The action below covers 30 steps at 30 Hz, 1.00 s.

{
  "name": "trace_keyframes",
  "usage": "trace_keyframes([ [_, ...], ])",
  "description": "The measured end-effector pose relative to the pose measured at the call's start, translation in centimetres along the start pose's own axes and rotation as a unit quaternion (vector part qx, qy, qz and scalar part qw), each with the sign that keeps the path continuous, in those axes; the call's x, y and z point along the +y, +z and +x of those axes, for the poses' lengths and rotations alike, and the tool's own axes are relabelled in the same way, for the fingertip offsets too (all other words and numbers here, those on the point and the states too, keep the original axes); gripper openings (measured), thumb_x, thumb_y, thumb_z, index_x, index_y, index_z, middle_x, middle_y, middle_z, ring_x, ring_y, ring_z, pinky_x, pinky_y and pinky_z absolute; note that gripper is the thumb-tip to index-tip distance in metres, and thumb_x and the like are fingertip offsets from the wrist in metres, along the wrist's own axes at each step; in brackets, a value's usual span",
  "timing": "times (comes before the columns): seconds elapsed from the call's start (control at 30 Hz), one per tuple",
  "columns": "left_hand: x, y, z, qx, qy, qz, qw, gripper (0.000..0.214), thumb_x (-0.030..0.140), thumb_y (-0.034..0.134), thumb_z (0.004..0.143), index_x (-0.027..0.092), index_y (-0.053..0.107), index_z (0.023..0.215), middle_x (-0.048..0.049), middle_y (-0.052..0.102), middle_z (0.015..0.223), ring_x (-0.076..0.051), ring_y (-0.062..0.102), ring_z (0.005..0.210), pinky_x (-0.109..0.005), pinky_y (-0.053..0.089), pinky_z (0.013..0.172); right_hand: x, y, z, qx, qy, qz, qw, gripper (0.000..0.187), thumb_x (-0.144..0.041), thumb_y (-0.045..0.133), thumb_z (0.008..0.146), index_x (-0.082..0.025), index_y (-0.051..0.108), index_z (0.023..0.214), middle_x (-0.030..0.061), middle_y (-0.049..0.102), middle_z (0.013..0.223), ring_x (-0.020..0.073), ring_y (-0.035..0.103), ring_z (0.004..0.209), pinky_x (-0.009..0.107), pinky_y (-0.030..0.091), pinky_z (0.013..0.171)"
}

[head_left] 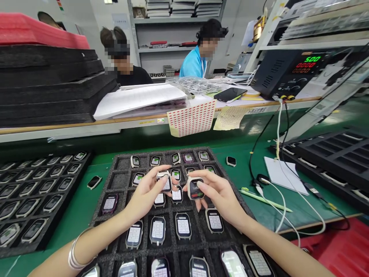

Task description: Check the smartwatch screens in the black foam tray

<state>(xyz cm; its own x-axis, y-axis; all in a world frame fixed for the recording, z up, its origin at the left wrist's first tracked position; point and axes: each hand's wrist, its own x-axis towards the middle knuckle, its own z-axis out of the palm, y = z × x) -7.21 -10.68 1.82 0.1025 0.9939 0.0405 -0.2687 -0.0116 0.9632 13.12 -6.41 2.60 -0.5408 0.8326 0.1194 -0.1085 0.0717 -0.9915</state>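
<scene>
"So, what's being held?"

"A watch on each side. The left hand [149,188] grips the left watch [165,184] between thumb and fingers, the thumb lying across its lit screen."

"And the right hand [223,195]?"

"It pinches the right watch [196,188], thumb on the face. That screen is mostly dark, with a bit of red and green."

"Are the two touching?"

"No, near each other but apart, both up over the middle tray [118,180]. More watches [158,230] sit face up in its slots, most with pale, lit screens."

"What else is on the bench [99,166]?"

"The left tray [59,217], filled with watches too. One loose watch [94,182] lies between the trays, and a dark one [231,161] just right of the middle tray. Farther right there's a green pen [266,199], a white pad [284,175] and some cables [278,132]."

"And behind?"

"A ledge [127,122] with a stack of foam [46,84] at the left, a phone [230,94], and a power supply [276,75] reading 5.00 in green. Beyond it are two people, one in blue [189,63], one in black [134,77]."
</scene>
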Motion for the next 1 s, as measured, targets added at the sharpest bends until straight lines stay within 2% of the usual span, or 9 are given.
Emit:
trace_keyframes([
  [0.17,0.47,0.04,0.09,-0.008,-0.034,-0.028,0.999,0.037,0.029,0.056,0.086,0.016,0.053,0.121,-0.0119,0.067,0.098,-0.020,0.062,0.077,-0.029,0.049,0.061,0.08,-0.02,-0.01,0.004,-0.005,0.000,1.000,0.030,-0.039,0.057,0.089,-0.017,0.059,0.110,0.0056,0.066,0.078,0.0133,0.061,0.045,0.019,0.041,0.036],
  [0.27,0.75,-0.06,-0.04,-0.027,-0.067,-0.115,0.991,0.036,0.022,0.049,0.087,0.015,0.051,0.122,-0.0121,0.065,0.098,-0.021,0.061,0.080,-0.030,0.049,0.063,0.17,-0.04,0.02,0.003,-0.008,0.009,1.000,0.030,-0.037,0.055,0.090,-0.018,0.058,0.113,0.0054,0.066,0.076,0.0153,0.063,0.048,0.020,0.042,0.036],
  [0.37,0.84,-0.11,-0.19,-0.042,-0.074,-0.164,0.983,0.035,0.018,0.046,0.085,0.015,0.052,0.120,-0.0101,0.065,0.090,-0.021,0.059,0.086,-0.033,0.049,0.070,0.16,-0.02,-0.01,0.005,-0.004,0.017,1.000,0.032,-0.036,0.055,0.090,-0.017,0.057,0.116,0.0054,0.066,0.074,0.0172,0.065,0.050,0.021,0.043,0.036],
  [0.53,0.59,0.09,-0.24,-0.027,-0.054,-0.106,0.993,0.031,0.024,0.055,0.086,0.017,0.054,0.117,-0.0078,0.064,0.084,-0.020,0.059,0.083,-0.031,0.049,0.069,-0.01,0.16,-0.17,0.008,-0.003,0.007,1.000,0.033,-0.037,0.057,0.089,-0.018,0.058,0.115,0.0059,0.067,0.077,0.0165,0.063,0.049,0.022,0.044,0.036],
  [0.7,0.35,0.06,-0.33,-0.045,-0.007,-0.030,0.999,0.028,0.028,0.052,0.090,0.017,0.052,0.116,-0.0053,0.061,0.079,-0.017,0.058,0.074,-0.028,0.050,0.064,-0.04,0.28,-0.29,0.005,-0.003,0.007,1.000,0.033,-0.038,0.058,0.089,-0.018,0.058,0.115,0.0053,0.066,0.076,0.0164,0.064,0.049,0.022,0.045,0.036],
  [0.83,0.53,0.02,-0.51,-0.051,-0.020,-0.082,0.995,0.030,0.024,0.046,0.091,0.016,0.047,0.120,-0.0079,0.063,0.085,-0.021,0.061,0.079,-0.034,0.051,0.067,-0.12,0.30,-0.37,0.007,-0.009,0.008,1.000,0.032,-0.036,0.056,0.089,-0.018,0.058,0.115,0.0054,0.066,0.076,0.0167,0.065,0.050,0.021,0.045,0.037],
  [1.0,0.94,0.20,-0.79,-0.059,-0.040,-0.147,0.987,0.039,0.015,0.044,0.083,0.015,0.044,0.123,-0.0100,0.064,0.089,-0.023,0.061,0.084,-0.038,0.050,0.073,-0.33,0.41,-0.39,0.017,-0.012,0.004,1.000,0.031,-0.032,0.058,0.089,-0.018,0.057,0.117,0.0066,0.068,0.081,0.0167,0.065,0.051,0.021,0.045,0.037],
])
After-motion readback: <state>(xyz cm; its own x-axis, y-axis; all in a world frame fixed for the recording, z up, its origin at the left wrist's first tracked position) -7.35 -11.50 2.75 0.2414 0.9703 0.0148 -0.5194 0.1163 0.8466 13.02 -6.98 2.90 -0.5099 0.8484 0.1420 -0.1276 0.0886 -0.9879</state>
